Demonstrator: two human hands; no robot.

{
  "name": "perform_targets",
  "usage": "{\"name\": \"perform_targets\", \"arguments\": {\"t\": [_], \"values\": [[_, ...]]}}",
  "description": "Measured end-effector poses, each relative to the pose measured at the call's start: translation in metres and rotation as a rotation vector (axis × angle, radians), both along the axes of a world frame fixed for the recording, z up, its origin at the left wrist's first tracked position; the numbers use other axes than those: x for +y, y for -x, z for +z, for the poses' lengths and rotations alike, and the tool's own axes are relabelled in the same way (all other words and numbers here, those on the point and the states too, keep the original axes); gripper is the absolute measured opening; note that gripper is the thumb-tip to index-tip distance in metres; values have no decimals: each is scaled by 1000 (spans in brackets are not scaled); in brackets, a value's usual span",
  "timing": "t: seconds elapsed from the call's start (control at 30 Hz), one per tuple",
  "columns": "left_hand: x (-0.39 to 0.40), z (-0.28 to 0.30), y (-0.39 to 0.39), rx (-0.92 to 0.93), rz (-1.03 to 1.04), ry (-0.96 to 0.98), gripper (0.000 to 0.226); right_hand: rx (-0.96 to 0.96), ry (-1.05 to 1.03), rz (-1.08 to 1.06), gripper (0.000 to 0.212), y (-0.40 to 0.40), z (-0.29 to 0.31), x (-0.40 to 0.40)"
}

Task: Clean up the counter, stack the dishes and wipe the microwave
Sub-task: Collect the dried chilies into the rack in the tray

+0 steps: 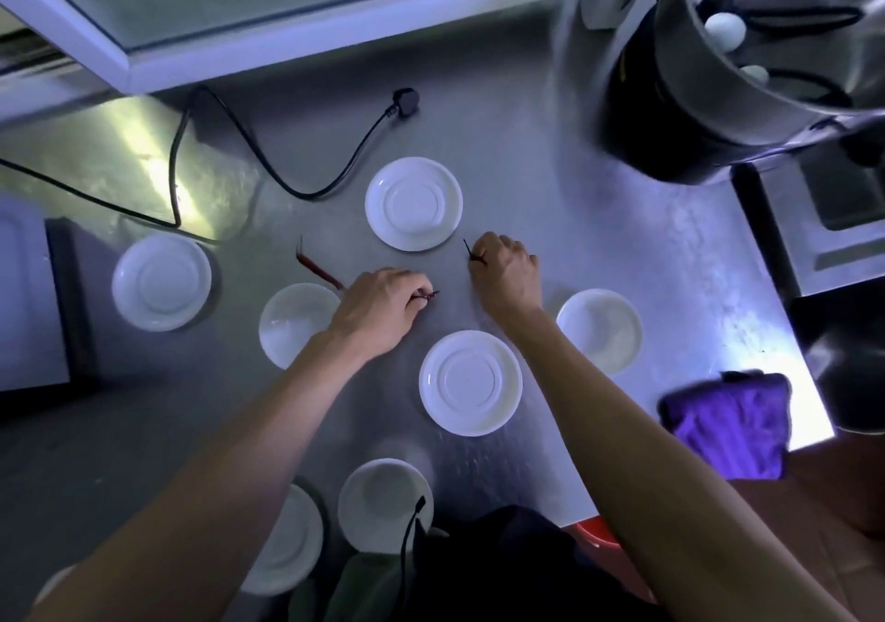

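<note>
Several white saucers and small bowls lie scattered on the steel counter [550, 200]. One saucer [413, 203] sits at the middle back, another saucer [470, 383] between my forearms. A small bowl [296, 322] is partly under my left wrist. My left hand [378, 308] is closed on a thin dark red scrap, maybe a dried chili. My right hand [505, 274] pinches a similar dark stem, whose tip sticks out above the fingers. A longer dried red chili [318, 269] lies on the counter left of my left hand.
A purple cloth [732, 425] lies at the counter's right edge. A black cable with plug [404, 99] trails across the back. A large steel pot [766, 32] holding eggs stands back right. A dark appliance [33, 305] sits at the left. More white dishes [383, 502] lie near me.
</note>
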State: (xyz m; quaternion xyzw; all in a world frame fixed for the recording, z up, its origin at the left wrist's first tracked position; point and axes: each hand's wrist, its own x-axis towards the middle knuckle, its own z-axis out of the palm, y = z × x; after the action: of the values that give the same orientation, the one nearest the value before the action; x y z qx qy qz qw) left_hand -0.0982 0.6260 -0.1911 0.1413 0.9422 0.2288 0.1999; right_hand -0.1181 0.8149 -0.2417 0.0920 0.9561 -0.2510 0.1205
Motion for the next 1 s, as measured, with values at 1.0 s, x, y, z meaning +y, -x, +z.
{"name": "perform_targets", "arguments": {"t": [1.0], "values": [[-218,65,-331,360,521,-87,8,258,357,627,13,-253,100,-217]]}}
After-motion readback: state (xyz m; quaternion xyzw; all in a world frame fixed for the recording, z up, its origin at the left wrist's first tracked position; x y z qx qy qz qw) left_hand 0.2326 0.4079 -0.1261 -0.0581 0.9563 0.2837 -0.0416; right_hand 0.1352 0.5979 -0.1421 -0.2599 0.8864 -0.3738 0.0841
